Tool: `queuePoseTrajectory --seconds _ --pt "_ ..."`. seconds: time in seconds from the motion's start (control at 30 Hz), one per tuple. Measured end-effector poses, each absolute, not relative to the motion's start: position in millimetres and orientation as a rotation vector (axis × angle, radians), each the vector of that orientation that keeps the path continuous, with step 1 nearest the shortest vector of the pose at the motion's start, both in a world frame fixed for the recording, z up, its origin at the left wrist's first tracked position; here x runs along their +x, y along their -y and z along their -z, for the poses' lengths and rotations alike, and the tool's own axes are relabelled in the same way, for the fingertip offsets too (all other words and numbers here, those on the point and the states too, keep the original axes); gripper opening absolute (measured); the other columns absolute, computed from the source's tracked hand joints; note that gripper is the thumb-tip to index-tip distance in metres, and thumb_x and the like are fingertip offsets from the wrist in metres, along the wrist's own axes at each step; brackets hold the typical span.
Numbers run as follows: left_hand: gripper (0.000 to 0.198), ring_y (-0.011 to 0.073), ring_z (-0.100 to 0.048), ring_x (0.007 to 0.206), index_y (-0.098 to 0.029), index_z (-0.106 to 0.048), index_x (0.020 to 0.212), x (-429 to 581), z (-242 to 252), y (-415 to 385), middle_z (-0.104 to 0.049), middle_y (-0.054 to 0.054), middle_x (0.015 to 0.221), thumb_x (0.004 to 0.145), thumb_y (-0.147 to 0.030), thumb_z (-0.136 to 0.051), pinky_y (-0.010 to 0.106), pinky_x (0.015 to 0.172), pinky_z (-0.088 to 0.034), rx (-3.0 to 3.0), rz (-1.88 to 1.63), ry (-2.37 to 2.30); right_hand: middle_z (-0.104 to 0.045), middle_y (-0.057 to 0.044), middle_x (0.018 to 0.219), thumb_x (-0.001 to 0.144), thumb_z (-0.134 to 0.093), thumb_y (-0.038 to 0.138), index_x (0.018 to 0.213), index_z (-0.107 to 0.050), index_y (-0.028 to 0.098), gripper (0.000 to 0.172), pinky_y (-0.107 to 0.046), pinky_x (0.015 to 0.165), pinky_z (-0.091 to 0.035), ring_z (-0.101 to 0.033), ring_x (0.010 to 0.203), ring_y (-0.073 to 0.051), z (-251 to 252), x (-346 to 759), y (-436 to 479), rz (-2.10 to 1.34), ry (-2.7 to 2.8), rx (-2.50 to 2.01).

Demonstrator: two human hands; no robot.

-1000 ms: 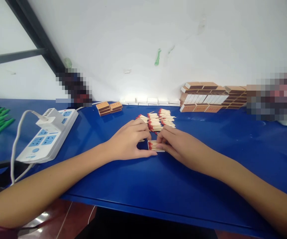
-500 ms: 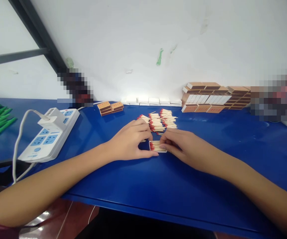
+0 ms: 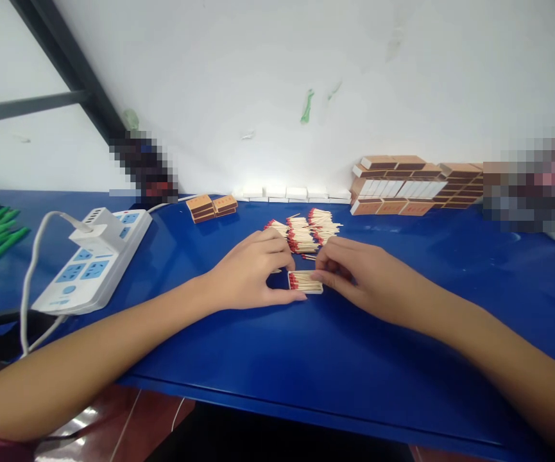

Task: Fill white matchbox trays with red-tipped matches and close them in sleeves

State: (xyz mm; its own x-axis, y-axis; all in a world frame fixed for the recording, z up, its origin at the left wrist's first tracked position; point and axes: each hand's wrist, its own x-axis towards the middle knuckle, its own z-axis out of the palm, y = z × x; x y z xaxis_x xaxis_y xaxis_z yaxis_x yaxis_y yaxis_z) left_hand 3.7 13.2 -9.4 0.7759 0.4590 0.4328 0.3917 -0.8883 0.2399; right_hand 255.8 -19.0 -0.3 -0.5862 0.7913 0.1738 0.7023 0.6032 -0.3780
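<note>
From where I sit, the change in the last second is in the right hand (image 3: 349, 273): it has drawn back toward the right end of the small white tray (image 3: 316, 292), so I see more of the matches (image 3: 301, 281) lying in it. I read that as the fingers finishing with this bunch, though a little straightening may be left. The left hand (image 3: 260, 273) has stayed put, curved wide around the tray's left end, thumb along the near side and forefinger at the far corner, and I judge it has a light hold there. The right hand's fingers are bent, with thumb and forefinger close together at the tray's right end; I can't tell whether they pinch a match. The tray sits flat on the blue table (image 3: 267, 359), between the hands, its matches lying lengthwise with red heads to the left. Just behind it are piles of loose matches (image 3: 301, 240), partly hidden by the hands. Along the wall (image 3: 258, 77) runs a row of white boxes (image 3: 296, 193), whose insides I can't see. A few brown matchboxes (image 3: 203, 209) lie to its left, and a larger stack of matchboxes (image 3: 392, 170) stands to its right, white pieces set among the brown ones; their contents are hidden too.
</note>
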Motion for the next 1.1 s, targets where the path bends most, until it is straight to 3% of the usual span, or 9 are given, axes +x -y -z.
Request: queuePoseTrajectory --seconds 0.5,0.9,1.1 --pt "0.039 0.0225 -0.061 0.093 -0.017 -0.07 0.091 4 10 -14 -0.069 0.006 0.092 0.088 -0.055 -0.077 0.04 0.091 -0.049 2.858 -0.749 -0.671 -0.066 -0.002 0.083 0.104 -0.055 0.032 0.088 -0.058 0.023 0.019 -0.03 0.063 -0.039 -0.058 0.071 -0.017 4 252 25 -0.436 2.525 -1.233" --pt "0.038 0.0234 -0.062 0.095 -0.017 -0.07 0.094 4 10 -13 -0.07 0.006 0.092 0.088 -0.054 -0.077 0.041 0.092 -0.05 2.856 -0.758 -0.646 -0.061 0.001 0.079 0.097 -0.064 0.03 0.091 -0.062 0.023 0.009 -0.028 0.063 -0.039 -0.054 0.069 -0.015 4 250 22 -0.444 2.359 -1.234" --pt "0.039 0.0224 -0.063 0.091 -0.017 -0.07 0.094 4 10 -13 -0.071 0.006 0.092 0.088 -0.054 -0.077 0.04 0.089 -0.05 2.842 -0.766 -0.634 -0.06 0.002 0.075 0.098 -0.064 0.034 0.088 -0.062 0.024 0.015 -0.029 0.061 -0.039 -0.052 0.066 -0.014 5 245 24 -0.522 2.36 -1.245"
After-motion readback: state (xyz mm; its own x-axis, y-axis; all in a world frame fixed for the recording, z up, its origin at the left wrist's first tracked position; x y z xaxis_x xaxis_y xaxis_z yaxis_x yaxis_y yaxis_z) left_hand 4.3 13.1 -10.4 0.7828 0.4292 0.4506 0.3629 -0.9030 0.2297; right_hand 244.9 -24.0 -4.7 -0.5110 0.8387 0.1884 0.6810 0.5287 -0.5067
